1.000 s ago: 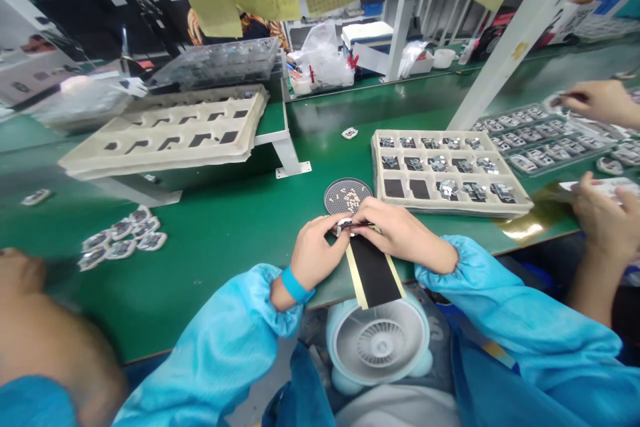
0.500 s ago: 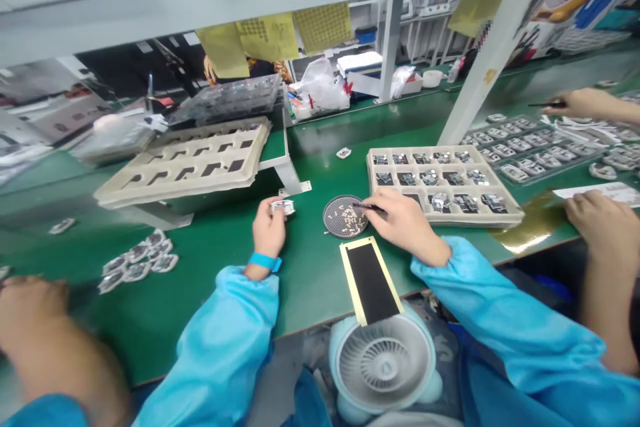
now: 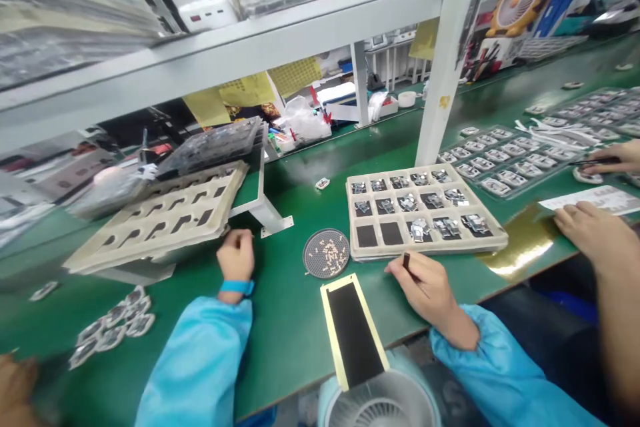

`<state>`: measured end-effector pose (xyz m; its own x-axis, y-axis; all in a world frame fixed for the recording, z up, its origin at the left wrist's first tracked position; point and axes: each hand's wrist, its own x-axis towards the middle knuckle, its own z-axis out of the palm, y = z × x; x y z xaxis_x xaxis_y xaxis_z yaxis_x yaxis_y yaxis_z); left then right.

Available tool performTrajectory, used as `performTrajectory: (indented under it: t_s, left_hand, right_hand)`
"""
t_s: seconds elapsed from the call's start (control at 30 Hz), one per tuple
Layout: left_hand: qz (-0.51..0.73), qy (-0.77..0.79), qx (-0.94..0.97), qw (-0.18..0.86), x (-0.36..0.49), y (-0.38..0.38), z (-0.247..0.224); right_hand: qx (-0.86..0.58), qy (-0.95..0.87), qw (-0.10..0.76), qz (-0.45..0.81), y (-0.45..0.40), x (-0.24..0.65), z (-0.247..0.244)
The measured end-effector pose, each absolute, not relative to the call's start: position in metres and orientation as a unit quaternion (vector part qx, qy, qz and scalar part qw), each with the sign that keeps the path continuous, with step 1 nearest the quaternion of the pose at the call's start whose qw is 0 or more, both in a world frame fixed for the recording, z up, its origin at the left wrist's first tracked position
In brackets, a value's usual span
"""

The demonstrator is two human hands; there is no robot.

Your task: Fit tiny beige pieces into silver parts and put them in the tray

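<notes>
My left hand (image 3: 237,257) is closed beside the right end of the raised beige tray (image 3: 150,248); what its fingers hold, if anything, is hidden. My right hand (image 3: 425,287) is closed around dark tweezers (image 3: 407,260), just below the near edge of the compartment tray (image 3: 430,252). Between the hands lies a round dark dish (image 3: 311,260) with many tiny pale pieces in it. A black sheet with a yellow border (image 3: 356,333) sits at the bench edge, closer to my body.
White-rimmed parts (image 3: 111,329) lie in a cluster at left, and a single one (image 3: 323,183) lies beyond the dish. A metal post (image 3: 440,60) rises behind the compartment tray. A co-worker's hand (image 3: 590,230) rests at right near clear part trays (image 3: 505,159). A small fan (image 3: 383,407) is below.
My left hand has moved left to the raised tray; the white part seen in it earlier no longer shows. My right hand has drawn back from the dish with the tweezers. The view has shifted.
</notes>
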<state>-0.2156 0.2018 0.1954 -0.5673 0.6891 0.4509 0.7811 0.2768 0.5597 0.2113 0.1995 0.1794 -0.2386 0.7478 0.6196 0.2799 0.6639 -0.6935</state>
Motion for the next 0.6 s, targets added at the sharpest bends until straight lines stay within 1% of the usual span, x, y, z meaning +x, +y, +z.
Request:
performTrajectory:
  t_s: [0.13,0.23,0.33,0.43,0.5,0.6]
  left_hand:
    - [-0.351,-0.717,-0.602,-0.013,-0.153,0.201,0.192]
    - [-0.321,-0.632,-0.702,-0.072,-0.113,0.249,0.197]
    - [-0.330,-0.663,-0.668,-0.074,-0.096,0.323,0.199]
    - [-0.342,-0.704,-0.617,-0.083,-0.100,0.383,0.193]
    - [-0.349,-0.712,-0.601,-0.099,-0.107,0.403,0.189]
    - [-0.371,-0.695,-0.602,-0.127,-0.114,0.397,0.188]
  right_hand:
    - [-0.328,-0.776,0.488,0.227,0.198,0.206,0.179]
    - [-0.315,-0.803,0.452,0.229,0.199,0.204,0.177]
    - [-0.311,-0.811,0.436,0.234,0.200,0.205,0.175]
    - [-0.320,-0.807,0.429,0.250,0.201,0.207,0.174]
    - [-0.326,-0.806,0.420,0.259,0.201,0.207,0.175]
    - [-0.333,-0.807,0.414,0.258,0.202,0.206,0.176]
